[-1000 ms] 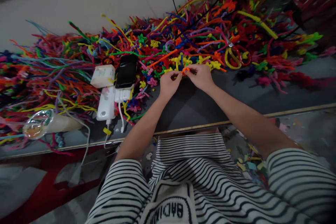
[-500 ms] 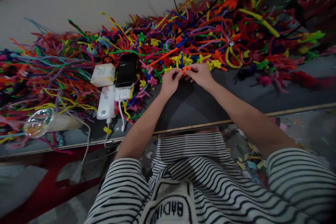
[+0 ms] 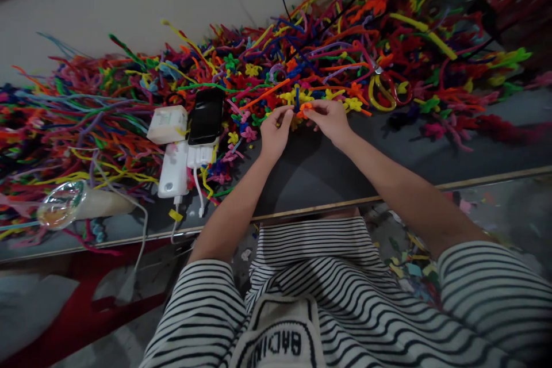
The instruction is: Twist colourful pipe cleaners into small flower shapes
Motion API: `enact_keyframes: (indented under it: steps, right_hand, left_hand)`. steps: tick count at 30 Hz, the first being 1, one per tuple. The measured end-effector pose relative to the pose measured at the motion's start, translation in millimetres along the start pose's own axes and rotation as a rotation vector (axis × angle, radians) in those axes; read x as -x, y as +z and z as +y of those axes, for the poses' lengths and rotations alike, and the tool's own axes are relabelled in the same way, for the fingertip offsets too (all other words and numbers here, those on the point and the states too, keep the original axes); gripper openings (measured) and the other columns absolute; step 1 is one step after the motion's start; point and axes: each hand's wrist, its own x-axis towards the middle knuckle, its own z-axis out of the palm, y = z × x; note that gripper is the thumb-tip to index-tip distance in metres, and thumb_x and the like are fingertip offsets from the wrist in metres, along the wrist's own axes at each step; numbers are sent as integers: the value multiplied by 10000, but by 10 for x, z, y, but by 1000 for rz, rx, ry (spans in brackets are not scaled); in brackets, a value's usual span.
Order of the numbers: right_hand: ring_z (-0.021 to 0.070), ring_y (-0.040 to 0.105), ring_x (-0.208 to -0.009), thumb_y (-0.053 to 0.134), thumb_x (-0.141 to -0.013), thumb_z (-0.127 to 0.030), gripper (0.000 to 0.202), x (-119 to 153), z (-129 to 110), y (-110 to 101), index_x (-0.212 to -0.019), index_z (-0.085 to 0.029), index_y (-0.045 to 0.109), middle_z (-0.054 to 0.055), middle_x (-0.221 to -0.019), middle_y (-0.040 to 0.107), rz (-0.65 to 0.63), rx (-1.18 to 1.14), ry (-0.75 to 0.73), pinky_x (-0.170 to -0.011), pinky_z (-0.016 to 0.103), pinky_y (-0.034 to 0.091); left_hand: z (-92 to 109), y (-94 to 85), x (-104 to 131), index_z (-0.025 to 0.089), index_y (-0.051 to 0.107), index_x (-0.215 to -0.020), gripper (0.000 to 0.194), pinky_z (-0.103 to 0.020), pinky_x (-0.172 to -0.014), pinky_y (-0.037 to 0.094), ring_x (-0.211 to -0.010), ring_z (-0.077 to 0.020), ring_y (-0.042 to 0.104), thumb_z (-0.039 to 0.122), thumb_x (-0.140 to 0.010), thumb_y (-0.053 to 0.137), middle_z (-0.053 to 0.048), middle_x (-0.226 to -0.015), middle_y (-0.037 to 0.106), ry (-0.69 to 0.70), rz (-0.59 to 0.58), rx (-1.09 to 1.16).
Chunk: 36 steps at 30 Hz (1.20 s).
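An orange pipe-cleaner piece (image 3: pixel 305 108), bent into a small looped shape, is pinched between the thumb and fingers of my right hand (image 3: pixel 334 122). My left hand (image 3: pixel 275 133) is just left of it, fingers curled and the thumb close to the index finger. A small gap separates its fingertips from the orange piece; whether they hold anything is too small to make out. Right behind both hands lie yellow pipe-cleaner flowers (image 3: pixel 354 104) and an upright blue stem (image 3: pixel 297 96).
A long heap of coloured pipe cleaners (image 3: pixel 125 121) lines the back of the grey table (image 3: pixel 319 184). Scissors (image 3: pixel 383 95) rest on it at the right. Leftward are a phone (image 3: pixel 207 116), a white box (image 3: pixel 167 124), a white power bank (image 3: pixel 173 169) with cables, and a plastic cup (image 3: pixel 106 201) on its side.
My left hand has drawn slightly left, away from the orange piece. My right hand keeps hold of that piece in nearly the same place.
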Motion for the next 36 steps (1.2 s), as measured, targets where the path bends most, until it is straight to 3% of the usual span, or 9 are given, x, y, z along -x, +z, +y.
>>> enact_keyframes:
  steps: [5,10,16,26,31,36]
  right_hand:
    - [170,677,-627,758,-778,-620,441,-17,27,-7,-882,-192,756,39,-749,703,-5,50,-20,-532,286,551]
    - [166,660,-584,771,-788,-552,377,-8,25,17,-805,-178,722,40,-704,688,-3,59,-2,-484,276,516]
    - [152,647,-555,771,-789,-529,356,8,39,50,-781,-180,699,38,-693,687,4,76,-1,-443,253,484]
    - [155,648,-562,772,-732,-657,481,35,38,61,-759,-181,711,26,-654,659,-11,107,-3,-466,264,514]
    - [175,666,-612,718,-750,-722,543,17,45,24,-836,-186,733,43,-717,691,-11,132,-64,-509,286,527]
    - [221,696,-753,689,-807,-686,497,62,-32,-30,-875,-198,753,69,-813,730,22,258,-210,-709,367,572]
  left_hand:
    - [100,-73,36,201,744,-1011,297,-290,-788,532,-838,-168,686,469,-950,629,-59,-941,763,152,14,-271]
    - [115,-79,80,218,745,-953,172,-321,-806,530,-922,-213,703,345,-961,630,-78,-939,772,352,-69,-639]
    - [177,-61,88,205,715,-884,317,-327,-706,512,-868,-227,698,357,-1030,478,-102,-853,743,414,-115,-811]
    - [190,-73,67,193,710,-863,339,-330,-726,510,-903,-226,681,248,-1035,423,-107,-868,736,433,-185,-805]
    - [167,-47,61,197,743,-932,336,-353,-794,524,-921,-236,692,413,-1019,502,-106,-899,747,303,-155,-674]
    - [217,-67,50,213,739,-1044,339,-326,-838,522,-910,-201,694,502,-974,575,-77,-989,764,216,-18,-457]
